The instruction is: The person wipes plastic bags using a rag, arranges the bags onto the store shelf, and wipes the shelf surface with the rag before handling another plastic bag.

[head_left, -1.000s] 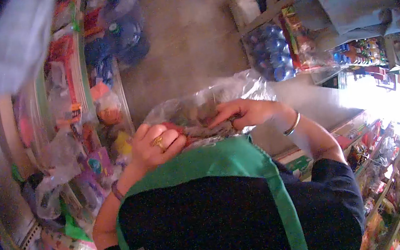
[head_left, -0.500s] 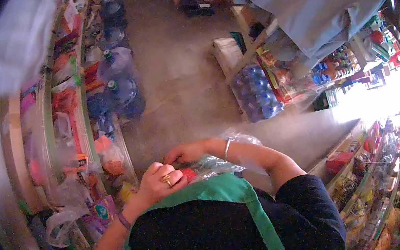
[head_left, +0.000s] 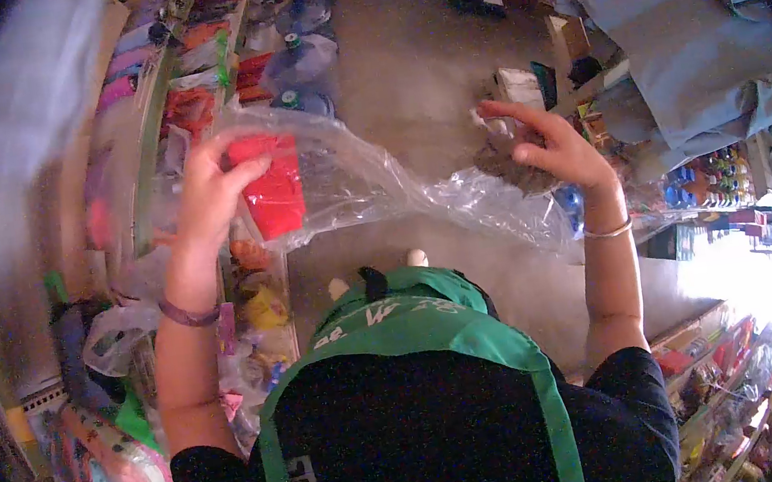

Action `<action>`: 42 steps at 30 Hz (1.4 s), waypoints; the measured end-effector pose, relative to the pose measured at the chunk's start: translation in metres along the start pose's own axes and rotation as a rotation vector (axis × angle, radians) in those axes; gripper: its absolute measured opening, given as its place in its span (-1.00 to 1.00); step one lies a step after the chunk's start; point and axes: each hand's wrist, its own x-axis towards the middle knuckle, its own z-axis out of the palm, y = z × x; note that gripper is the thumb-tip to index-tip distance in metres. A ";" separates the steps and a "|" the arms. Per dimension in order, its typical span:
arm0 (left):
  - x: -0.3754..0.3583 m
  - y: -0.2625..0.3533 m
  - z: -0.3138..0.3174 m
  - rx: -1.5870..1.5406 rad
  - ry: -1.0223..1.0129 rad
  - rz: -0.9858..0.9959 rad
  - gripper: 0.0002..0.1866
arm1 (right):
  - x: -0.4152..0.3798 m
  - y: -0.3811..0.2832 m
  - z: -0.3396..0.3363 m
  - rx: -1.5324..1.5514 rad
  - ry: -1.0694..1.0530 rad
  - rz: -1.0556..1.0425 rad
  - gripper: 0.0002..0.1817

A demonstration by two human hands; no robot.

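Raised in front of me is a long clear plastic bag (head_left: 388,178), stretched loosely between both hands. At its left end, my left hand (head_left: 216,190) pinches the plastic, thumb lying over a flat red piece (head_left: 274,192) that looks like a packet or label. My right hand (head_left: 563,152) is at the other end, thumb and fingers curved around the crumpled plastic. Something dark and greyish (head_left: 512,168) shows beneath the right fingers; I cannot make out what it is. A green apron (head_left: 396,322) covers my front below the bag.
Shelves of packaged goods (head_left: 194,91) line the left side, with large water jugs (head_left: 306,101) beside them. Grey cloth (head_left: 680,41) covers something at the upper right. More stocked shelves (head_left: 742,390) stand at the lower right, near a bright opening (head_left: 765,267).
Both hands have risen from close to my chest and moved apart. The bunched plastic is now spread between them, and more of the red piece shows. My view has shifted left.
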 end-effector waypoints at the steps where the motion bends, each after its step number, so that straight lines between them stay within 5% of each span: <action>1: 0.004 0.013 -0.001 0.076 -0.008 0.031 -0.73 | 0.005 -0.018 -0.003 -0.077 -0.054 -0.062 -0.46; 5: 0.014 0.041 -0.008 0.087 -0.027 0.045 -0.73 | 0.021 -0.033 -0.024 -0.523 0.210 -0.053 -0.49; 7: 0.018 0.045 -0.021 -0.012 -0.064 -0.005 -0.75 | 0.018 -0.059 -0.043 -0.675 0.360 0.245 -0.59; 9: 0.017 0.049 -0.030 -0.153 -0.016 -0.051 -0.77 | 0.004 -0.053 -0.065 -0.505 0.508 -0.014 -0.64; 10: 0.016 0.051 -0.035 -0.223 0.005 -0.074 -0.78 | 0.000 -0.055 -0.073 -0.246 0.605 -0.024 -0.66; 13: 0.010 0.047 -0.054 -0.456 0.245 0.072 -0.76 | -0.022 -0.047 -0.109 -0.197 0.998 -0.075 -0.63; 15: 0.006 0.035 -0.058 -0.688 0.444 0.084 -0.70 | -0.037 0.000 -0.118 0.209 1.044 -0.106 -0.61; 16: 0.005 0.029 -0.054 -0.793 0.463 0.092 -0.68 | -0.031 -0.018 -0.078 0.548 1.043 0.147 -0.51; 17: 0.003 0.024 -0.046 -0.898 0.478 0.099 -0.67 | -0.037 0.027 -0.067 0.520 0.924 0.088 -0.60; 21: 0.003 0.004 0.011 -1.127 0.426 0.138 -0.70 | 0.015 0.076 0.036 0.395 0.246 0.060 -0.34; 23: 0.003 -0.006 0.043 -1.151 0.405 0.095 -0.69 | 0.053 0.090 0.069 0.677 0.191 -0.033 -0.23; 26: -0.004 -0.022 0.066 -1.170 0.388 0.037 -0.69 | 0.064 0.001 0.053 1.019 0.375 -0.128 -0.25; 31: -0.017 -0.037 0.076 -1.142 0.281 -0.003 -0.68 | 0.077 -0.028 0.020 0.680 0.445 -0.190 -0.50; 36: -0.026 -0.039 0.068 -1.119 -0.102 0.106 -0.38 | 0.078 -0.030 -0.006 0.552 0.323 -0.226 -0.69; 37: -0.025 -0.039 0.058 -1.123 -0.201 0.127 -0.29 | 0.079 -0.018 -0.013 0.425 0.341 -0.339 -0.71; 40: -0.011 -0.044 0.024 -0.939 -0.190 0.080 -0.10 | 0.065 -0.027 -0.020 0.588 0.244 -0.192 -0.62; 42: 0.000 -0.020 0.019 -0.784 -0.223 0.159 -0.16 | 0.062 -0.032 -0.022 0.451 0.255 -0.179 -0.68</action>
